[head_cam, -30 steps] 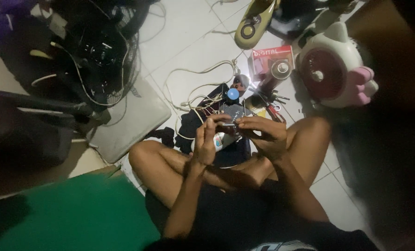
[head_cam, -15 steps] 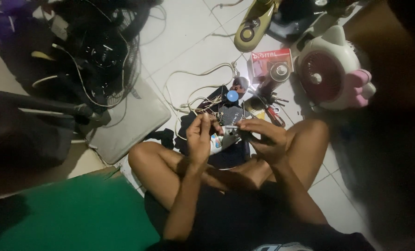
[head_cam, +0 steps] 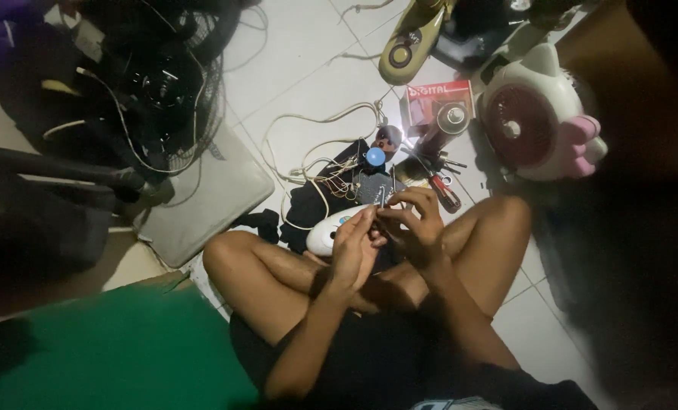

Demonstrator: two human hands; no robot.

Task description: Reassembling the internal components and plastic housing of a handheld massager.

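Both hands over crossed legs on floor: left hand [head_cam: 354, 247] pinching white oval device [head_cam: 331, 230]; right hand [head_cam: 415, 224] w/ fingers pinching thin metal tool [head_cam: 385, 196].

The floor [head_cam: 301, 68] is pale square tile with thin dark grout lines, lit brightest around the white cat-shaped fan [head_cam: 540, 114] at the upper right — the edges fall off into deep shadow. Left of that fan lies a red box [head_cam: 437, 102] and loose white cords [head_cam: 316, 144]. Far to its left a black fan cage [head_cam: 164, 83] sits on a grey slab [head_cam: 210, 190]; below that, a green surface [head_cam: 111, 357].
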